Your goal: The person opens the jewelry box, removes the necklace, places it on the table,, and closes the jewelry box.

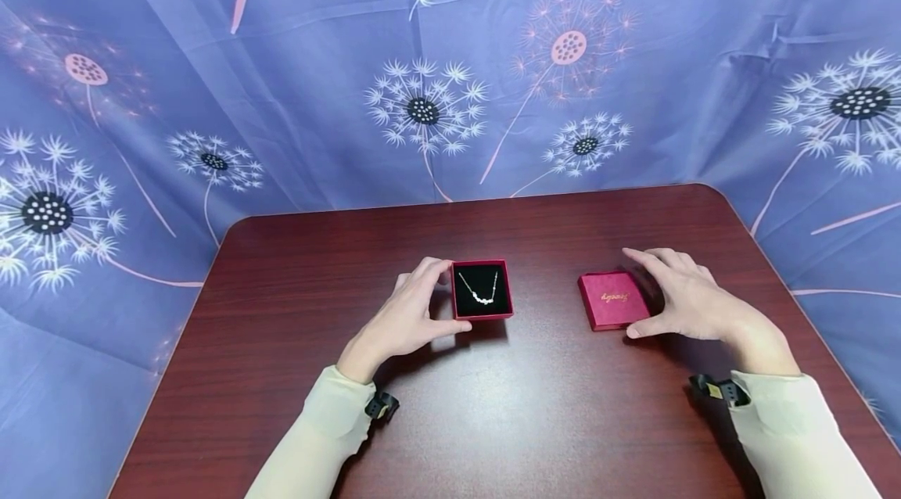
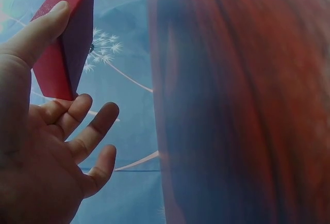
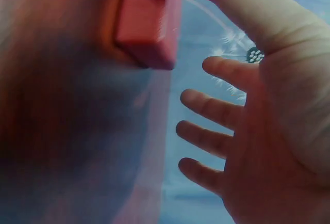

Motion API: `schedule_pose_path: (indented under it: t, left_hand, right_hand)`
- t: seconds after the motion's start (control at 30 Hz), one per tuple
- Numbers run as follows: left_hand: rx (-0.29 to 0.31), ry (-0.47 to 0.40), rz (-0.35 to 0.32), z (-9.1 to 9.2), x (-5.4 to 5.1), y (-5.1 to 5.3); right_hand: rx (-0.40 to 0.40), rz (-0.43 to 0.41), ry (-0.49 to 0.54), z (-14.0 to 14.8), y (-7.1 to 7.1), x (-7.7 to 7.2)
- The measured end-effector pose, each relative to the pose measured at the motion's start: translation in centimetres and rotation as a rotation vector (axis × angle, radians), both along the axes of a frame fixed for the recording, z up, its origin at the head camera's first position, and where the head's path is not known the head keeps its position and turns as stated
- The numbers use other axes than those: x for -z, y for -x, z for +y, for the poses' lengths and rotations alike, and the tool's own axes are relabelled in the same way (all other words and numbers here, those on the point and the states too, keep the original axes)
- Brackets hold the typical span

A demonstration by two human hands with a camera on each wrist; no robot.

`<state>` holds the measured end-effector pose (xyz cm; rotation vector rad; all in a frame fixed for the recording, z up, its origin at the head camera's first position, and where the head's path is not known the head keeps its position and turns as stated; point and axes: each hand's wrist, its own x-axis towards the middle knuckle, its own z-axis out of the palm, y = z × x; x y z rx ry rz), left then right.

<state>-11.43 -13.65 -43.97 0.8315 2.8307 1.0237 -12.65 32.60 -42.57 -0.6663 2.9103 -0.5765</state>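
Left hand (image 1: 404, 319) pinches red box (image 1: 493, 317) | right hand (image 1: 693, 303), nearer lid (image 1: 614, 311), fingers spread | lid's right edge between thumb and index

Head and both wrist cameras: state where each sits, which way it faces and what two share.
Head: worn on the head, facing forward and down at the table, box and lid; left hand, right hand and sleeves show.
Left wrist: worn on that wrist, facing the box; of the body, only the left hand shows.
Right wrist: worn on that wrist, facing the lid; only the right hand shows.
Shared: head and left wrist both show the left hand holding the box.
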Motion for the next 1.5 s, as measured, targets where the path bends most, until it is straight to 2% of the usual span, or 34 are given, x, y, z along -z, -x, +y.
schedule_pose_path:
  t: [0.2, 0.37, 0.53, 0.93, 1.3, 1.5]
  left_hand:
    - [0.001, 0.005, -0.004, 0.1, 0.0, 0.0]
    - [0.004, 0.001, -0.003, 0.2, 0.0, 0.0]
    - [0.005, -0.008, 0.002, 0.3, 0.0, -0.1]
    - [0.017, -0.022, 0.016, 0.3, 0.3, -0.2]
    - [0.019, 0.015, 0.02, 0.2, 0.4, -0.4]
    - [0.007, 0.074, 0.025, 0.3, 0.4, -0.6]
  right_hand:
    - [-0.036, 0.085, 0.056, -2.2, 0.0, -1.7]
    - [-0.068, 0.096, 0.114, -5.0, 0.1, -2.6]
    - [-0.134, 0.1, 0.156, -8.1, 0.1, -2.7]
    - [-0.261, 0.068, 0.229, -14.0, 0.1, -1.6]
    - [-0.247, 0.047, 0.25, -15.9, 0.1, -0.5]
    - [-0.249, 0.048, 0.227, -16.2, 0.0, -0.1]
